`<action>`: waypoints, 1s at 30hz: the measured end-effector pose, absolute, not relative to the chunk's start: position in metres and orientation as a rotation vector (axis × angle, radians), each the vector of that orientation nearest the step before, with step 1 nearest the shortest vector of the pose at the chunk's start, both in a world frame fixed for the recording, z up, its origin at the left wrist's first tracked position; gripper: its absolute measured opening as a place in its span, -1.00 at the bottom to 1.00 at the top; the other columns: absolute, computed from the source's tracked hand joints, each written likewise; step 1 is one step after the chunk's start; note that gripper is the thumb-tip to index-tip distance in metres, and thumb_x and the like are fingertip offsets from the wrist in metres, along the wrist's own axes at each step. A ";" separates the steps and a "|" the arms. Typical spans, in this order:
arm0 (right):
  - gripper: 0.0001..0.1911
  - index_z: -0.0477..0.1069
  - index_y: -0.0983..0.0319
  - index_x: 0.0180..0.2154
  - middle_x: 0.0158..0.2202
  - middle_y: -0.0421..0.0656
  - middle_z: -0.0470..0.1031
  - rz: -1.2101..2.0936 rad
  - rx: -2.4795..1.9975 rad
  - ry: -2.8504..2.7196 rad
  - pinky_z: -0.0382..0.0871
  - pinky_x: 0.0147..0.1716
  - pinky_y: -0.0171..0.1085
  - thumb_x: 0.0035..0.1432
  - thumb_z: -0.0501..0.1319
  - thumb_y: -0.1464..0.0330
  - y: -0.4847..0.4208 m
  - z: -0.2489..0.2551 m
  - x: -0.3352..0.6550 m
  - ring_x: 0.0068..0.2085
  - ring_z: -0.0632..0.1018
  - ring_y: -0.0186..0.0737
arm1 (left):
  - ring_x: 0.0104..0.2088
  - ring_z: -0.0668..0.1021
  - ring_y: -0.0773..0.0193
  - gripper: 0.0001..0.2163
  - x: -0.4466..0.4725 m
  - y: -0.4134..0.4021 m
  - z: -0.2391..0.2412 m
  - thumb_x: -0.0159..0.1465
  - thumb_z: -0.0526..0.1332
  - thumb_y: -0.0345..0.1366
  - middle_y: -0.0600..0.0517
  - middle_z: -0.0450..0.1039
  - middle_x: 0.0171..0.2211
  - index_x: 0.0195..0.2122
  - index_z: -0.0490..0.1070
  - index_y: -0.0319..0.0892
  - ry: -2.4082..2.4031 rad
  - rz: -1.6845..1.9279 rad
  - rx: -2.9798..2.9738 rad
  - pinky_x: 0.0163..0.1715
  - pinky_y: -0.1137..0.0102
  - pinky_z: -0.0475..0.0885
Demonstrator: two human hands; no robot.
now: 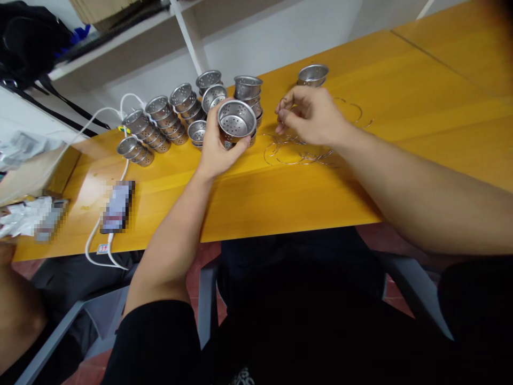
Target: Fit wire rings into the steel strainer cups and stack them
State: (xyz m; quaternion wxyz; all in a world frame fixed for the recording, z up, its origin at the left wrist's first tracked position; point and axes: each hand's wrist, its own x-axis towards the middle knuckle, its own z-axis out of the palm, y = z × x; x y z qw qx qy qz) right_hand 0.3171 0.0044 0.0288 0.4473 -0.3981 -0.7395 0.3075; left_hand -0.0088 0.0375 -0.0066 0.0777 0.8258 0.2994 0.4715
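Note:
My left hand point(219, 144) grips a round metal strainer cup point(237, 120) with small holes in its base, its open side tilted toward me. My right hand point(308, 115) is closed in a pinch over the table, and a thin wire seems to show at its fingertips. Beneath it lie several loose curved metal wires point(298, 159). Behind the right hand stands another strainer cup point(313, 75). Close beyond my left hand are stacked strainer cups point(247, 88) and a small strainer cup point(197, 131).
More stacks of strainer cups point(160, 109) stand to the left on the yellow table point(256, 208). A phone point(117, 207) lies by a white cable point(88, 243). At the far left are a cardboard box point(60, 171), plastic bags point(26, 216) and another person's arm point(20, 305).

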 end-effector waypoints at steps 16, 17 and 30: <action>-0.38 0.73 0.05 0.20 -0.36 -0.20 0.40 0.580 -1.020 -1.870 0.46 -0.24 -0.03 0.69 0.44 -0.34 0.000 0.037 0.321 -0.38 0.33 -0.08 | 0.47 0.77 -0.25 0.11 -0.011 0.049 -0.017 0.24 0.60 0.66 -0.12 0.62 0.46 0.61 0.28 0.25 0.851 1.447 2.416 0.63 -0.25 0.65; -0.34 0.73 0.06 0.15 -0.39 -0.21 0.38 0.573 -0.969 -1.857 0.39 -0.29 -0.05 0.66 0.46 -0.38 0.003 0.035 0.322 -0.40 0.31 -0.10 | 0.49 0.76 -0.26 0.12 -0.011 0.051 -0.019 0.25 0.58 0.68 -0.14 0.61 0.49 0.64 0.26 0.25 0.830 1.457 2.412 0.65 -0.24 0.64; -0.40 0.54 0.00 0.09 -0.55 -0.36 0.38 0.711 -0.748 -1.676 0.23 -0.50 -0.11 0.57 0.68 -0.26 0.019 0.024 0.318 -0.56 0.42 -0.16 | 0.42 0.76 -0.23 -0.03 -0.015 0.046 -0.017 0.22 0.75 0.50 -0.08 0.65 0.34 0.50 0.52 0.19 0.770 1.458 2.401 0.65 -0.29 0.62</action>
